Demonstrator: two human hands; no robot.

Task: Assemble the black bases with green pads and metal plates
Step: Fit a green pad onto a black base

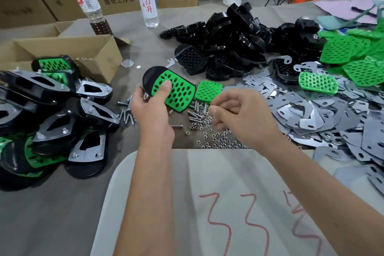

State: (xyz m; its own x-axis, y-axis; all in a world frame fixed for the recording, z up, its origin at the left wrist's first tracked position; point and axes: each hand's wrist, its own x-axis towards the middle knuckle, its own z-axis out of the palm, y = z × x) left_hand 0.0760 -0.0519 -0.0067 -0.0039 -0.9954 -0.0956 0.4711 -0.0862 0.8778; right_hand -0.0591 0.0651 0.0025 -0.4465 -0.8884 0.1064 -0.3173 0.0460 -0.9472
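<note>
the left hand point(150, 108) holds a black base point(151, 78) with a green pad point(174, 91) seated on it, thumb pressing the pad, above the counter point(52, 210). the right hand point(239, 116) hovers over loose screws point(196, 114) and nuts point(220, 139), fingers curled; whether they hold anything cannot be told. pick one screw and keep the pad's holes aligned. the pad is perforated, matte plastic; the metal plates point(307, 118) are thin and shiny.

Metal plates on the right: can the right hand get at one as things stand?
Probably yes. The right hand hovers over the nuts, and the metal plates lie loose and uncovered just beside it, nothing between.
</note>
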